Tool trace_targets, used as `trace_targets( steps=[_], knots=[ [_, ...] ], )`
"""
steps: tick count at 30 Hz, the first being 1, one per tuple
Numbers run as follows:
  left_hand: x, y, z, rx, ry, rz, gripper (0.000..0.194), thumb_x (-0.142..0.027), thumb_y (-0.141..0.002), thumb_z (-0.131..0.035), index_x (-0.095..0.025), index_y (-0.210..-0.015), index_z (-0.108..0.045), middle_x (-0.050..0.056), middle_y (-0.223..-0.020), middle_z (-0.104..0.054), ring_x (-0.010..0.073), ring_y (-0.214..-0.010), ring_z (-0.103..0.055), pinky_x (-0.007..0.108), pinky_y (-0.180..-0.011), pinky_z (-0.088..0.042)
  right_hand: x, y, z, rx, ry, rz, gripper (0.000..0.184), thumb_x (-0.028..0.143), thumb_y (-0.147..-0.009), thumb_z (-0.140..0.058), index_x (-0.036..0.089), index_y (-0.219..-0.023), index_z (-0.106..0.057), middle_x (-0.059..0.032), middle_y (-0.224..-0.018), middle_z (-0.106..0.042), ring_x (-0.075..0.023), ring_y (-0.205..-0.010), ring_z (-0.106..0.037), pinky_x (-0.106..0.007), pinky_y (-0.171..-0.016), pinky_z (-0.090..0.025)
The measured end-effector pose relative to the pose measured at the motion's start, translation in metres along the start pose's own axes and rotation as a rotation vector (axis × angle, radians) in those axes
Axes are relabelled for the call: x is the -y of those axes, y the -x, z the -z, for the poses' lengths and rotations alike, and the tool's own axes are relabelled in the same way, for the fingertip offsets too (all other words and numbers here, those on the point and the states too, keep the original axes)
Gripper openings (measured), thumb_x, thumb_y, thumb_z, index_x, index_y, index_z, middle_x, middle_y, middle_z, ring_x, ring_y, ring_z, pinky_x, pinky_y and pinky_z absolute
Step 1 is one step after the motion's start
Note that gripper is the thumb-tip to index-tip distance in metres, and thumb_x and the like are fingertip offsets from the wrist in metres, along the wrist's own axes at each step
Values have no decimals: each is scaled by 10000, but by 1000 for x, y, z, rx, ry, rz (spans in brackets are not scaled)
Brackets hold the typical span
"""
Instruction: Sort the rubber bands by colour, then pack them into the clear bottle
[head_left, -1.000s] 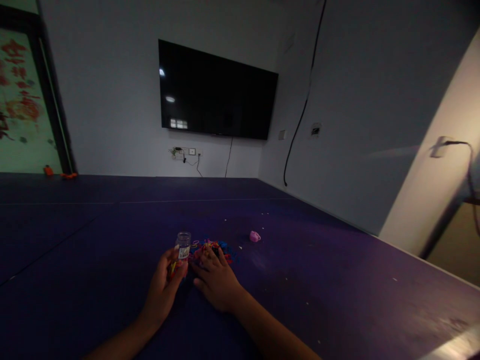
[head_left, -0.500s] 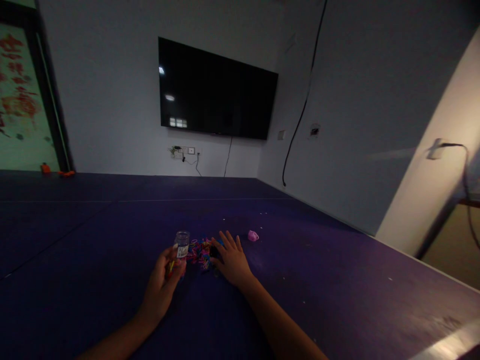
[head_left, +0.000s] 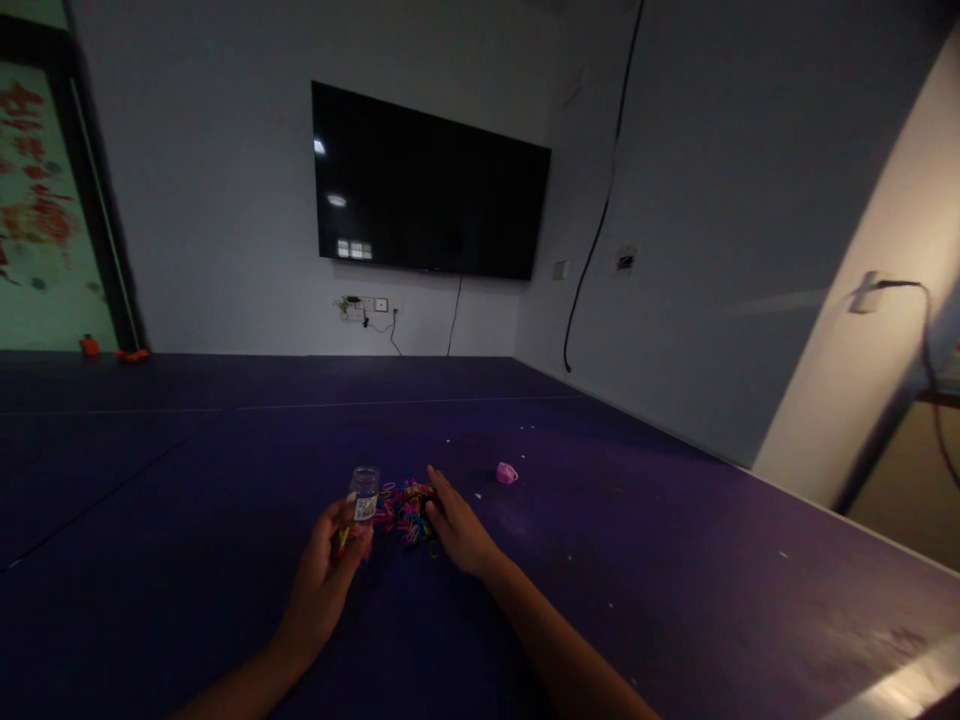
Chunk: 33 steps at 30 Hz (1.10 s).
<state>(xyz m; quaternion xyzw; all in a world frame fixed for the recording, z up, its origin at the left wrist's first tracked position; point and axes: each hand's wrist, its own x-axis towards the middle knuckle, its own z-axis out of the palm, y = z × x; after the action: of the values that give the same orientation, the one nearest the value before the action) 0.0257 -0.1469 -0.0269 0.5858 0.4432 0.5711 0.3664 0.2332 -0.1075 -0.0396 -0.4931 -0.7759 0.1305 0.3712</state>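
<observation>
Purple floor (head_left: 705, 570); clear round jar (head_left: 364, 496) beside heaped multicoloured loops (head_left: 408, 512).

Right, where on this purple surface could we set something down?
Widest: left of the left hand, and between the colourful pile and the far wall, except tiny specks. Also right of the pink object, lightly specked. Crowded: from the jar through the pile to the right hand.

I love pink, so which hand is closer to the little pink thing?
Right. The right hand is left of the pink thing and nearer the camera, not touching it. The left hand, holding the jar, is farther left, past the colourful pile.
</observation>
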Motion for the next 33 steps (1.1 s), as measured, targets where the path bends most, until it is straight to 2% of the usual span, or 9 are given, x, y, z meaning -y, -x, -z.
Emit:
trace_targets(
  steps=[4, 7, 9, 12, 15, 20, 24, 27, 33],
  knots=[
    [0, 0, 0, -7, -12, 6, 538, -529, -749, -546, -188, -1157, -461, 122, -1172, -589, 254, -1074, -566, 365, -877, -463, 11, 0, 12, -63, 35, 39, 496, 379, -867, -433, 203, -1330, -406, -104, -1333, -474, -201, -1235, -421, -370, -999, -354],
    [-4, 2, 0, -18, -29, -6, 529, -528, -740, -558, -180, -1132, -483, 121, -1141, -611, 259, -1067, -572, 362, -877, -464, 13, 3, 17, -72, 139, -102, 346, 429, -850, -448, 169, -895, -672, -102, -901, -674, -212, -892, -616, -335, -797, -462],
    [-7, 2, 0, -19, -27, -10, 517, -522, -737, -562, -182, -1120, -491, 116, -1123, -622, 258, -1052, -580, 364, -875, -467, 12, 5, 14, 19, 42, -201, 475, 505, -858, -393, 151, -667, -645, -73, -646, -647, -166, -615, -614, -284, -611, -470],
    [-9, 3, -1, -24, -15, -14, 504, -518, -739, -555, -190, -1116, -492, 110, -1127, -622, 257, -1052, -582, 369, -878, -468, 11, 7, 3, 190, -282, -278, 606, 604, -852, -308, 129, -632, -613, -52, -553, -614, -116, -430, -546, -224, -440, -406],
    [-9, 2, -1, -24, -25, -8, 514, -521, -733, -555, -192, -1120, -482, 111, -1157, -604, 255, -1089, -562, 371, -912, -447, 9, 4, -5, 129, -408, -189, 617, 627, -839, -318, 119, -717, -646, -68, -659, -655, -142, -566, -609, -234, -508, -451],
    [-8, 2, -1, -25, -39, -14, 531, -535, -732, -545, -198, -1136, -479, 113, -1153, -607, 254, -1085, -565, 364, -902, -451, -1, -1, 2, -141, -224, -57, 454, 467, -900, -328, 170, -952, -667, -70, -936, -687, -188, -874, -620, -309, -775, -483],
    [-8, 3, -1, -27, -19, 2, 539, -540, -731, -550, -190, -1137, -491, 113, -1127, -617, 254, -1038, -589, 351, -843, -482, -6, 5, 8, -267, 80, -187, 344, 306, -876, -390, 169, -1084, -627, -108, -1090, -642, -230, -1042, -573, -374, -922, -418],
    [-6, 2, -1, -14, 5, 26, 577, -538, -722, -568, -166, -1155, -487, 128, -1089, -630, 260, -975, -612, 359, -791, -500, -5, 10, 9, -281, 235, -306, 364, 289, -875, -373, 155, -1114, -613, -139, -1122, -623, -264, -1082, -553, -401, -919, -415],
    [0, 1, 0, -38, -55, 14, 542, -505, -702, -584, -172, -1121, -500, 129, -1119, -615, 275, -1042, -583, 399, -885, -455, 3, 6, 6, -242, 151, -326, 386, 305, -901, -320, 171, -1118, -610, -123, -1088, -642, -253, -1007, -599, -384, -862, -453]
  ],
)
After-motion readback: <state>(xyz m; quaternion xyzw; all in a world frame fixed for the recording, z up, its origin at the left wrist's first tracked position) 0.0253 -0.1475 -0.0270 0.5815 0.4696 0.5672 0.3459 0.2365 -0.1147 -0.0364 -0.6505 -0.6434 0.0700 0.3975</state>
